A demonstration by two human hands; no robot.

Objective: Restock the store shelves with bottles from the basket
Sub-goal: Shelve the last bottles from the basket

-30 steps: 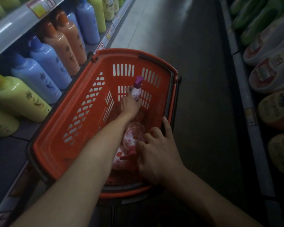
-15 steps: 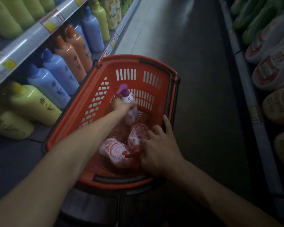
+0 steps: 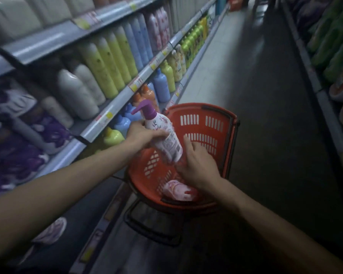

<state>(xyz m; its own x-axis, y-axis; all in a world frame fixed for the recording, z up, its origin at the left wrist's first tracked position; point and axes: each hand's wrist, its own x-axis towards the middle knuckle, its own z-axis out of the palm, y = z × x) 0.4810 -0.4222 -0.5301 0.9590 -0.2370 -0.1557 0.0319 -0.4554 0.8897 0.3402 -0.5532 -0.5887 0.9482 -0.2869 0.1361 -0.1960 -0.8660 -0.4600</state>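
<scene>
A purple-capped pump bottle (image 3: 163,133) held tilted above the red basket (image 3: 207,108)
The left hand (image 3: 144,134) grips its middle, fingers wrapped round; the right hand (image 3: 196,164) hovers beside its base, fingers spread open.

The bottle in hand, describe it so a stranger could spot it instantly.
Find the orange basket in the aisle. Above it, the left hand grips a white bottle. Its purple pump top sets it apart from the pink bottle lying inside.

left hand (image 3: 143,133) gripping, right hand (image 3: 196,163) splayed
</scene>
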